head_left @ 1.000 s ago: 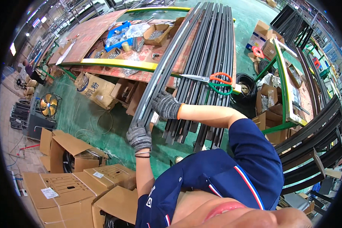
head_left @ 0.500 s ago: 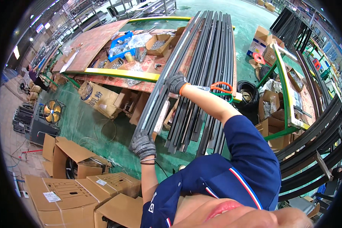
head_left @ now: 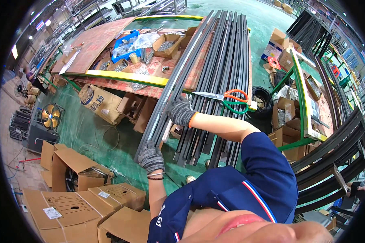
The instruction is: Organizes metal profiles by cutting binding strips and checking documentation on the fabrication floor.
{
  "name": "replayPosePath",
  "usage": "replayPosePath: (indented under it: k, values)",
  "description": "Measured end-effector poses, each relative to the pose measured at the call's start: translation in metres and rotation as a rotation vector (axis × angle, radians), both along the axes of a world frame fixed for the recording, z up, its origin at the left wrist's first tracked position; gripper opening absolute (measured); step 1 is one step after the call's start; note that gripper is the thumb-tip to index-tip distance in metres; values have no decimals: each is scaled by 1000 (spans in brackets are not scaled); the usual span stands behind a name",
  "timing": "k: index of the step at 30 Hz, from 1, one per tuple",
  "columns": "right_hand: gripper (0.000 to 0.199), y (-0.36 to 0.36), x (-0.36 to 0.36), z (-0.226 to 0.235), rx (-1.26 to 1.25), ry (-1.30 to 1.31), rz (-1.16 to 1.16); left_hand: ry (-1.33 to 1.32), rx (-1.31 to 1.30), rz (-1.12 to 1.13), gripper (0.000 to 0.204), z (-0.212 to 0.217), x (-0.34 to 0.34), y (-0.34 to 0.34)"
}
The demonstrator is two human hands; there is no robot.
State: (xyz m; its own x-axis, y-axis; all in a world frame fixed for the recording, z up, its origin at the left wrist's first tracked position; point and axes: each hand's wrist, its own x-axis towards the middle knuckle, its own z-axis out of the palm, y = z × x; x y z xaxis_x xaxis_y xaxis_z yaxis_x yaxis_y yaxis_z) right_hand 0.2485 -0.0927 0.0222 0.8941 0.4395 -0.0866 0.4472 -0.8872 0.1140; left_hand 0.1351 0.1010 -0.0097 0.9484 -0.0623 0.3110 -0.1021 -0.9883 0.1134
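Observation:
My left hand (head_left: 151,157), in a grey knitted glove, is closed around the near ends of the leftmost long dark metal profiles (head_left: 161,117). Farther up the same profiles, my right hand (head_left: 181,111), in a matching glove with an orange cuff, grips them from the right side. Its fingertips are partly hidden. These profiles slant across the table's yellow front rail, and their near ends stick out past it. Scissors (head_left: 231,100) with one orange and one green handle lie on the other dark profiles (head_left: 219,73), just beyond my right forearm.
The worktable's yellow rail (head_left: 125,77) runs under the profiles. On it stand a blue bin (head_left: 127,56) and an open carton of small metal parts (head_left: 166,45). Cardboard boxes (head_left: 69,210) fill the lower left. A side rack (head_left: 302,97) and curved dark profiles (head_left: 332,150) are at right.
My right hand has slid down along the profiles toward my left hand. My right forearm has dropped lower, so more of the scissors shows. The left hand stays at the near ends.

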Motion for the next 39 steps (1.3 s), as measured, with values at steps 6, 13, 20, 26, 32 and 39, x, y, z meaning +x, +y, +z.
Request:
replayPosePath:
  k: [6, 13, 20, 26, 32, 39]
  values:
    - [43, -12, 7, 9, 12, -21, -77, 121, -65, 41, 26, 9, 5, 3]
    - [27, 4, -4, -20, 77, -204, -4, 108, -17, 39, 23, 9, 10, -1]
    - [27, 8, 12, -1, 23, -33, -50, -4, -54, -37, 23, 2, 11, 4]
    - [24, -11, 37, 19, 51, -68, -164, -4, -36, -45, 24, -2, 12, 6]
    - [27, -39, 85, 5, -39, -35, -293, -18, -53, -55, 26, 0, 11, 3]
    - [26, -84, 131, -4, 36, -177, -350, 38, -83, -20, 26, 6, 10, 3]
